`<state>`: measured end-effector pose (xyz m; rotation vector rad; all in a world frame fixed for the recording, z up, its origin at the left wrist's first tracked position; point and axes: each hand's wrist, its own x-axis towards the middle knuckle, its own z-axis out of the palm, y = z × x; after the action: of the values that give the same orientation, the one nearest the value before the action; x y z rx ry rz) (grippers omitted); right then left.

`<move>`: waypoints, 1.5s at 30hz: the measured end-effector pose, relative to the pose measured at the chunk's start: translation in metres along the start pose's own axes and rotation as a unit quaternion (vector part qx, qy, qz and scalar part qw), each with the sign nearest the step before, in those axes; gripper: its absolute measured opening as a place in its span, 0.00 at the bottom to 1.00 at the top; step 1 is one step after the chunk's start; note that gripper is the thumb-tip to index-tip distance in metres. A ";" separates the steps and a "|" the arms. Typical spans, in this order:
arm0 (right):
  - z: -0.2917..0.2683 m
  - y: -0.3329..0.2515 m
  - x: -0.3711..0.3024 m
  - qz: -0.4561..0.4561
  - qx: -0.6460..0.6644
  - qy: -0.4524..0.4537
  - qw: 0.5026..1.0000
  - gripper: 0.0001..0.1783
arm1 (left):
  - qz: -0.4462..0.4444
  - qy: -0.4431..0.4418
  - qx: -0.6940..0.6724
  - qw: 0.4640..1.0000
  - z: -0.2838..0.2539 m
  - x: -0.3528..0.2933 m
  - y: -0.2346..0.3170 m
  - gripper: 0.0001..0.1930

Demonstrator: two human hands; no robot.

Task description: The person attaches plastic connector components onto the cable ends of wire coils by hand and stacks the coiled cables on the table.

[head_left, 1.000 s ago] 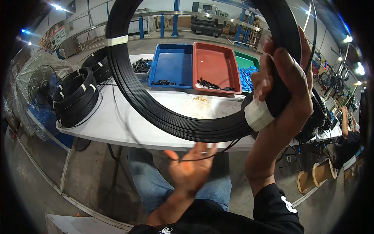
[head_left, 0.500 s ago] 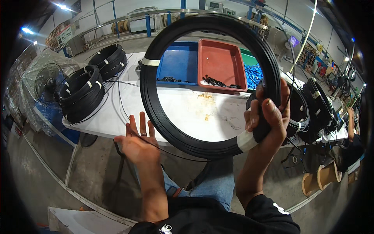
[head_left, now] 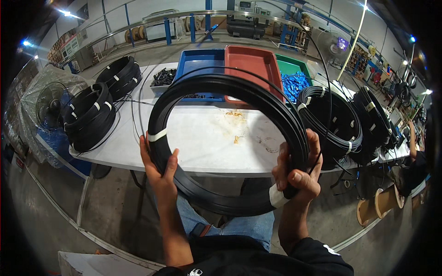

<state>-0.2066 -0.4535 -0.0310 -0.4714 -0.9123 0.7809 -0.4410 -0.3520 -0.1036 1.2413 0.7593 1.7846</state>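
I hold the large black ring-shaped coil of cable (head_left: 225, 205) in the middle of the frame, above the near edge of the white surface (head_left: 207, 145). My right hand (head_left: 299, 170) grasps its lower right, near a white tape band (head_left: 277, 197). My left hand (head_left: 161, 168) cups its left side; how firmly, I cannot tell. I should support both sides evenly, so the turns stay together.

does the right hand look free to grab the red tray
Probably not: the right hand is gripping a black coil, which also sits partly in front of the red tray.
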 end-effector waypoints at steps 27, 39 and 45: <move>-0.004 -0.032 0.168 -0.128 -0.434 -0.184 0.873 0.23 | 0.045 -0.105 0.042 0.993 -0.022 -0.032 0.025 0.44; 0.004 -0.038 0.078 -0.005 -0.451 -0.465 0.762 0.67 | 0.042 -0.132 0.096 0.986 -0.037 -0.026 0.063 0.53; 0.018 -0.078 0.050 -0.032 -0.653 -0.447 0.611 0.56 | 0.088 -0.187 0.019 0.978 0.003 0.001 0.051 0.53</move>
<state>-0.1718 -0.4641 0.0567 -1.3657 -2.4517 0.0506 -0.4524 -0.3763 -0.0595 1.6531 0.4812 1.6063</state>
